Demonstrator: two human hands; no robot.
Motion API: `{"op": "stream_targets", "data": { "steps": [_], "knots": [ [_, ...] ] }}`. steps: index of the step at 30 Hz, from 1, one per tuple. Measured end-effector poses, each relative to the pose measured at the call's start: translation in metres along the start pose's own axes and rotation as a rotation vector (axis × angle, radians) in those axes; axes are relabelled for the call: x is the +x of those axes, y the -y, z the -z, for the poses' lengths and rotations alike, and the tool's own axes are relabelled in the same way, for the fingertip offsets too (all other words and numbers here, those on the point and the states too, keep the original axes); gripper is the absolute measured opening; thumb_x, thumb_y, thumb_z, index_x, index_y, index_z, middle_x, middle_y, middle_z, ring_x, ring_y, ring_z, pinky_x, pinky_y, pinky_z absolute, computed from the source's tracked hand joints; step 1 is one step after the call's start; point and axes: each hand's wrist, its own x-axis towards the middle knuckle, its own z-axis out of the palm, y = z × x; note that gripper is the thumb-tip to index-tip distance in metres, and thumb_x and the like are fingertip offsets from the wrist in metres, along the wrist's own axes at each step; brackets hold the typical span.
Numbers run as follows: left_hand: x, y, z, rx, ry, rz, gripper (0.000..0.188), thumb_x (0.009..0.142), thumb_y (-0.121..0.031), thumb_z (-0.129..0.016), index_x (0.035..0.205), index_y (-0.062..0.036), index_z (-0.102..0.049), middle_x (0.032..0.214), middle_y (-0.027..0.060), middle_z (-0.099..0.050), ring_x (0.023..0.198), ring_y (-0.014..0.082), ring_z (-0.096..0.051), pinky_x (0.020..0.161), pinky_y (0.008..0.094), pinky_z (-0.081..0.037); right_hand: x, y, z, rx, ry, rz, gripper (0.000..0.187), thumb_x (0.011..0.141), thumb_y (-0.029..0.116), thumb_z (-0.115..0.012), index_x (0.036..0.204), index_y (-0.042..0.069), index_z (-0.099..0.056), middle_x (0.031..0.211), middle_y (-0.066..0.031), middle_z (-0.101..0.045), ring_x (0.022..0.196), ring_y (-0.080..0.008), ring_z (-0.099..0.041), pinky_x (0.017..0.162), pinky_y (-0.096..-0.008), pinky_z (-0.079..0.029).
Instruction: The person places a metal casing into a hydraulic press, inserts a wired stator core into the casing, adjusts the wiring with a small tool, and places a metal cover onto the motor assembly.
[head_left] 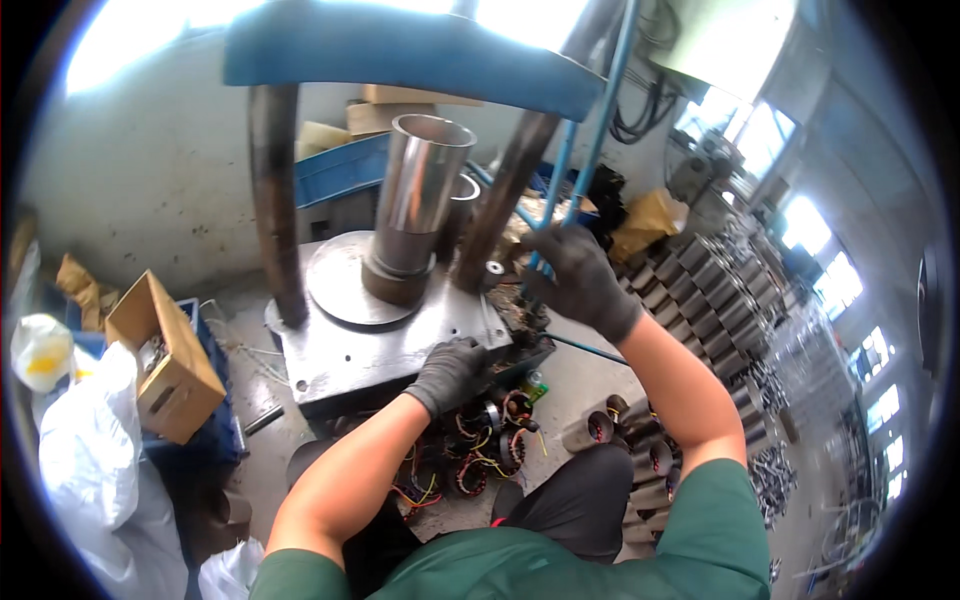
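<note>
My left hand (452, 374), in a dark grey glove, rests at the front edge of the press's metal plate (370, 362). Its fingers are curled, and whatever they may hold is hidden. My right hand (585, 278), gloved the same way, is closed around a blue rod (562, 175) beside the press's right column (507, 200). On the plate lies a round metal disc (335, 280). A shiny metal cylinder (418, 185) stands upright on a darker ring (392, 284) there. The press's blue crossbeam (400, 55) spans above it.
Wired motor stators (470, 475) lie below the plate. Metal sleeves (590, 430) stand by my right knee, with rows of stacked cylinders (690, 290) beyond. At left are an open cardboard box (180, 375) in a blue crate (205, 430) and white sacks (95, 440).
</note>
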Motion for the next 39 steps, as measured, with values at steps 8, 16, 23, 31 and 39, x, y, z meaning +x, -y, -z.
{"op": "stream_targets", "data": {
  "steps": [8, 16, 23, 31, 39],
  "knots": [
    [0.010, 0.001, 0.007, -0.061, -0.206, 0.076, 0.040, 0.089, -0.035, -0.073, 0.117, -0.0059, -0.069, 0.115, 0.0179, -0.066, 0.109, 0.0373, -0.064, 0.098, 0.0474, -0.050, 0.209, -0.081, -0.099, -0.065, 0.021, 0.039, 0.044, 0.094, 0.032, -0.070, 0.129, 0.007, -0.059, 0.119, -0.0156, -0.069, 0.112, -0.0349, -0.066, 0.098, -0.0469, -0.052],
    [0.016, 0.027, -0.006, -0.485, -0.474, 0.213, 0.047, 0.095, -0.017, -0.074, 0.136, -0.0010, -0.057, 0.122, 0.0176, -0.067, 0.110, 0.0288, -0.066, 0.097, 0.0402, -0.053, 0.190, -0.049, -0.075, 0.272, 0.580, -0.222, 0.071, 0.097, 0.067, -0.054, 0.128, 0.005, -0.068, 0.123, -0.0176, -0.071, 0.118, -0.0284, -0.065, 0.107, -0.0391, -0.046],
    [0.044, 0.056, -0.012, -0.898, -0.789, 0.069, 0.056, 0.096, -0.005, -0.068, 0.145, -0.0035, -0.042, 0.126, 0.0132, -0.060, 0.118, 0.0224, -0.057, 0.104, 0.0350, -0.047, 0.092, 0.007, -0.031, 0.247, 0.623, 0.049, 0.060, 0.081, 0.025, -0.069, 0.139, 0.013, -0.061, 0.110, -0.0207, -0.071, 0.100, -0.0242, -0.069, 0.091, -0.0357, -0.054],
    [0.000, 0.013, -0.019, -0.558, -0.786, 0.084, 0.042, 0.090, 0.000, -0.059, 0.130, -0.0006, -0.049, 0.127, 0.0172, -0.054, 0.117, 0.0294, -0.056, 0.103, 0.0409, -0.047, -0.155, 0.093, -0.141, 1.084, -0.205, -0.862, 0.071, 0.070, 0.024, -0.081, 0.132, -0.002, -0.057, 0.120, -0.0122, -0.066, 0.107, -0.0253, -0.062, 0.095, -0.0391, -0.052],
    [0.024, 0.033, 0.017, -0.083, -0.544, 0.020, 0.035, 0.091, -0.018, -0.066, 0.123, -0.0029, -0.061, 0.126, 0.0191, -0.057, 0.116, 0.0349, -0.057, 0.103, 0.0442, -0.046, -0.186, 0.152, -0.110, 1.018, -0.188, -0.926, 0.010, 0.086, 0.004, -0.061, 0.088, 0.007, -0.070, 0.086, -0.0080, -0.071, 0.079, -0.0150, -0.060, 0.075, -0.0324, -0.049]
  ]
}}
